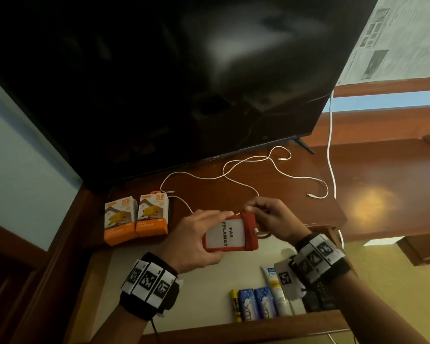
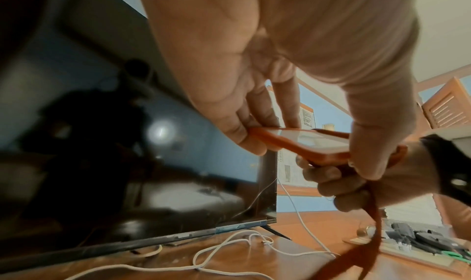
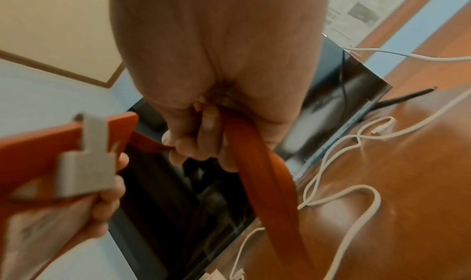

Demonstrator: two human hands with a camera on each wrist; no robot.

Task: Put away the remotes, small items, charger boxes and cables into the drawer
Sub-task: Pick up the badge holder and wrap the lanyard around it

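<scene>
A red badge holder (image 1: pixel 230 233) with a white card reading "PAS PELAWAT" hangs above the open drawer (image 1: pixel 184 289). My left hand (image 1: pixel 196 240) grips the badge holder (image 2: pixel 300 146) by its edges. Just right of it, my right hand (image 1: pixel 266 214) has its fingers curled round the badge's red lanyard strap (image 3: pixel 257 163), which trails down from the fist. Two orange charger boxes (image 1: pixel 137 219) stand on the wooden cabinet top (image 1: pixel 358 175) left of my hands. White cables (image 1: pixel 248 170) lie loose on the top behind them.
A large black TV (image 1: pixel 171 83) stands on the cabinet right behind the cables. In the drawer's near right part lie a yellow marker (image 1: pixel 235 305), two blue packs (image 1: pixel 257 302), a white tube (image 1: pixel 277 291) and dark remotes (image 1: pixel 319 297). Another white cord (image 1: pixel 330 145) hangs at the right.
</scene>
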